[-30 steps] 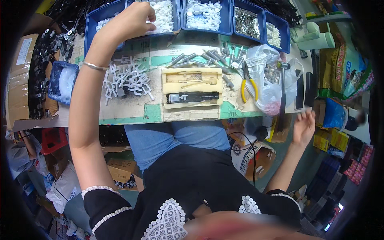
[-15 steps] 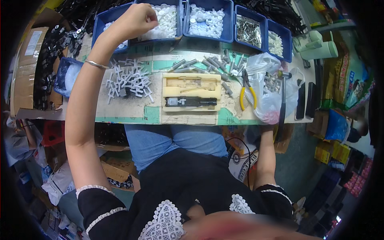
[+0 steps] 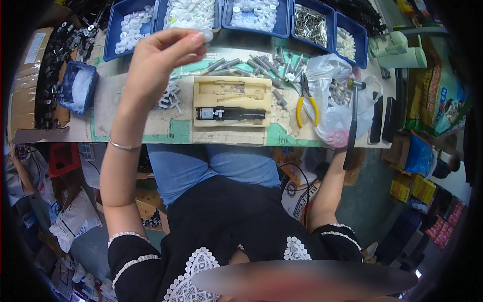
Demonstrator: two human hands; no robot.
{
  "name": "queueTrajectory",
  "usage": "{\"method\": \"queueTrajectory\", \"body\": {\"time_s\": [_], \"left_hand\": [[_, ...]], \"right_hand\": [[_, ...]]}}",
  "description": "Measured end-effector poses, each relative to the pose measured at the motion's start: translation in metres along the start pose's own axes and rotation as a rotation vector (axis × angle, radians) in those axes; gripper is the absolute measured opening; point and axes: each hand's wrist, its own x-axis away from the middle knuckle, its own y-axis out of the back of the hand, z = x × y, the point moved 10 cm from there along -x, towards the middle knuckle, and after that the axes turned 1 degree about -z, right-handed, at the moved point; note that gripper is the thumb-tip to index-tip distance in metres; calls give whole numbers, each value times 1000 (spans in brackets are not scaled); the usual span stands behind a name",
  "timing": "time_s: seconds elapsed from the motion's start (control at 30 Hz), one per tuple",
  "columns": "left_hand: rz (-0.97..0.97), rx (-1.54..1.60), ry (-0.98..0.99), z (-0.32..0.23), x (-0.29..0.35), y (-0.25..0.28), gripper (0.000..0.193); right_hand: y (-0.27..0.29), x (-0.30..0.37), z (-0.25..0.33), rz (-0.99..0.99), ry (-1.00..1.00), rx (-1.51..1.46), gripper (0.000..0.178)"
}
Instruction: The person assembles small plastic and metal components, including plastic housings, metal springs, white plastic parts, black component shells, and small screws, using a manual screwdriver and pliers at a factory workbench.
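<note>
My left hand (image 3: 163, 53) is raised in front of the blue bins, thumb and fingers pinched on a small white round plastic piece (image 3: 207, 35). Below and to its right lies a cream fixture block (image 3: 231, 84) with a black and silver part (image 3: 229, 114) set in its front slot. Partly behind my left wrist is a pile of white T-shaped pieces (image 3: 172, 99). My right forearm (image 3: 329, 189) reaches up to the table's front edge, under the clear plastic bag (image 3: 322, 126); the right hand itself is hidden there.
Blue bins (image 3: 255, 17) of white pieces and metal pins line the back. Grey tubes (image 3: 261, 63), yellow-handled pliers (image 3: 307, 103) and a hammer (image 3: 353, 121) lie right of centre. Further right stands a pale green holder (image 3: 402, 55); at the left are a blue tub (image 3: 79, 88) and a cardboard box (image 3: 30, 90).
My left hand has come back from the bin of white pieces toward me, now with a small white round piece in its fingertips. The whole view has shifted slightly.
</note>
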Motion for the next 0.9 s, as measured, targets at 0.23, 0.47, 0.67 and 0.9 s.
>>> {"method": "queueTrajectory", "body": {"time_s": [0.23, 0.47, 0.67, 0.9], "left_hand": [[48, 354, 142, 33, 47, -30, 18], [13, 420, 174, 47, 72, -45, 15], [-19, 541, 106, 46, 85, -52, 12], [-124, 468, 11, 49, 88, -37, 11]], "right_hand": [[121, -1, 113, -61, 369, -7, 6], [-123, 305, 291, 985, 416, -398, 24], [-165, 408, 278, 1269, 405, -488, 27], [-160, 446, 294, 1294, 990, -203, 26]]}}
